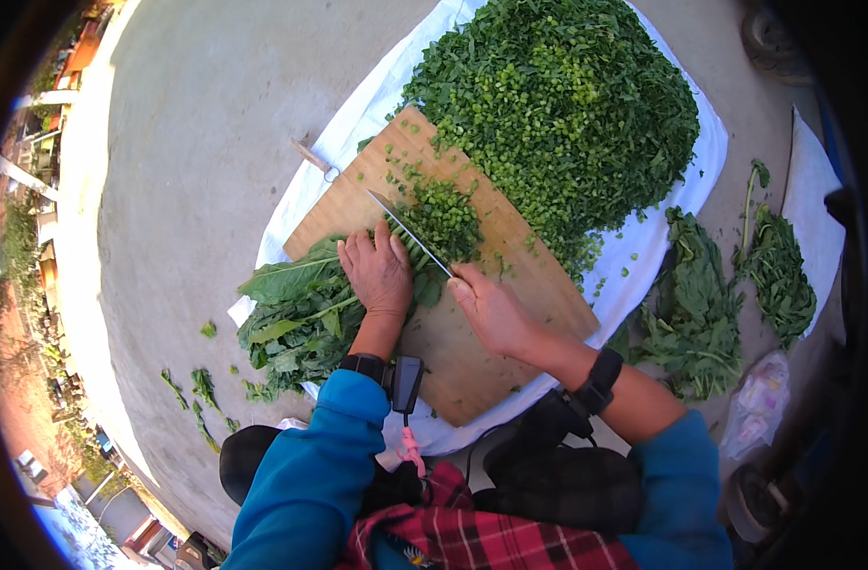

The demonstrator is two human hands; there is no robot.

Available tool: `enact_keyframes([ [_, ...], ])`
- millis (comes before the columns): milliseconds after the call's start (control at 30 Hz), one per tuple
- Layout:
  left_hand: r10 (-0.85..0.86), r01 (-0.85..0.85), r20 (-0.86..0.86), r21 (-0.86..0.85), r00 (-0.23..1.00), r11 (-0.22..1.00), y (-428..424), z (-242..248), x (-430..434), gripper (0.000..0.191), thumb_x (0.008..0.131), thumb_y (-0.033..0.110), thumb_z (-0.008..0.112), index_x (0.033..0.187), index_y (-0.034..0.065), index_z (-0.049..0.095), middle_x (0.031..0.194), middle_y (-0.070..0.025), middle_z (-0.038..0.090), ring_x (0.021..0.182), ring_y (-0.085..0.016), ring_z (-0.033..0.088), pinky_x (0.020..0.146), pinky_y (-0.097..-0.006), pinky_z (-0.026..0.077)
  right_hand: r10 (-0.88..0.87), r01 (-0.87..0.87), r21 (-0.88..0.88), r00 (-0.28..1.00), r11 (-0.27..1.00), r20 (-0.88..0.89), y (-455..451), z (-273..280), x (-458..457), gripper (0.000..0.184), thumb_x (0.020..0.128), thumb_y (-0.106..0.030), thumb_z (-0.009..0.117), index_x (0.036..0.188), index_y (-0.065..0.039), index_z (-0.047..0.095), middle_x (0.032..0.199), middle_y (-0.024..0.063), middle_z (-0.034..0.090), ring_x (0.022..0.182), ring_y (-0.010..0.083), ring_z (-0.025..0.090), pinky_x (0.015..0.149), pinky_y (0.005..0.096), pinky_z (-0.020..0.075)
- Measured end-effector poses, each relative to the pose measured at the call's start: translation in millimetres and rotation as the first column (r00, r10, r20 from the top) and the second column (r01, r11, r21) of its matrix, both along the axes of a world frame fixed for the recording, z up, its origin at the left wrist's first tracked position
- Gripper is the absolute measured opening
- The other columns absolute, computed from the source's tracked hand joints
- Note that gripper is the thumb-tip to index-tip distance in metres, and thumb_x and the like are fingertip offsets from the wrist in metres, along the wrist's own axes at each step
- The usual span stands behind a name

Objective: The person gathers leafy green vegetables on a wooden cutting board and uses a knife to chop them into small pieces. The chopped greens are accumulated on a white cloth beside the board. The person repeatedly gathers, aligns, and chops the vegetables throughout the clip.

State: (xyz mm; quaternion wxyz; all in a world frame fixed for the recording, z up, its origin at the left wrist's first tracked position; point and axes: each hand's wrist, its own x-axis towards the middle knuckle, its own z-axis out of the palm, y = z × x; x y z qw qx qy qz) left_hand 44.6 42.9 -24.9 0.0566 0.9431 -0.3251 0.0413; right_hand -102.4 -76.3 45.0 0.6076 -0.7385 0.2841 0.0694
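A wooden cutting board point(541, 274) lies on a white cloth sheet point(712, 142). My left hand point(380, 274) presses down on a bunch of leafy greens point(298, 320) at the board's left side, the fingers just left of the blade. My right hand point(494, 310) grips the handle end of a knife point(412, 235), whose blade stands edge down at the cut ends of the stems. Chopped greens point(444, 217) lie on the board right of the blade. Beyond the board rises a large heap of chopped leaves and stems point(548, 107).
More whole greens point(697, 313) and a smaller bunch point(779, 278) lie on the concrete floor at right, near a clear plastic bag point(761, 402). A stick-like handle with a metal ring point(312, 157) touches the sheet's left edge. Leaf scraps point(202, 388) are scattered at lower left.
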Motion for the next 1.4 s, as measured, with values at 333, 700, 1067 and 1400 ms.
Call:
enact_keyframes([
  [333,-0.020,0.021,0.007,-0.064,1.000,0.998,0.4,-0.3,3.3,0.034,0.091,0.027,0.050,0.117,0.0076,0.059,0.108,-0.0171,0.057,0.110,-0.034,0.050,0.108,-0.0493,0.028,-0.155,0.160,-0.014,0.971,0.987,0.180,7.2,-21.2,-4.2,0.041,0.100,-0.032,0.044,0.128,-0.003,0.049,0.092,0.0263,0.064,0.086,0.0441,0.062,0.077,0.0438,0.0497],
  [700,-0.012,0.012,0.019,-0.042,1.000,0.999,1.7,-4.1,1.7,0.033,0.091,0.027,0.050,0.117,0.0069,0.057,0.110,-0.0170,0.055,0.112,-0.034,0.048,0.108,-0.0495,0.027,-0.057,0.068,-0.066,0.987,0.996,0.153,15.7,5.6,-44.9,0.042,0.099,-0.033,0.044,0.128,-0.002,0.049,0.093,0.0269,0.064,0.089,0.0454,0.062,0.076,0.0460,0.0490],
  [1067,0.003,-0.002,0.018,-0.041,1.000,0.999,-0.3,-4.1,-0.4,0.032,0.090,0.026,0.050,0.116,0.0089,0.058,0.108,-0.0169,0.055,0.111,-0.034,0.049,0.107,-0.0501,0.028,0.011,-0.011,-0.015,1.000,1.000,0.018,6.1,4.7,-13.7,0.041,0.100,-0.035,0.042,0.125,-0.004,0.045,0.088,0.0259,0.064,0.082,0.0466,0.060,0.070,0.0503,0.0466],
  [1400,-0.023,0.028,0.052,-0.104,0.998,0.994,-0.4,-0.5,1.6,0.032,0.092,0.025,0.047,0.117,0.0079,0.058,0.104,-0.0155,0.056,0.107,-0.033,0.050,0.106,-0.0488,0.029,-0.137,0.144,-0.050,0.983,0.988,0.124,4.5,-19.7,2.7,0.044,0.099,-0.035,0.044,0.126,0.000,0.049,0.093,0.0270,0.064,0.088,0.0445,0.062,0.077,0.0477,0.0475],
])
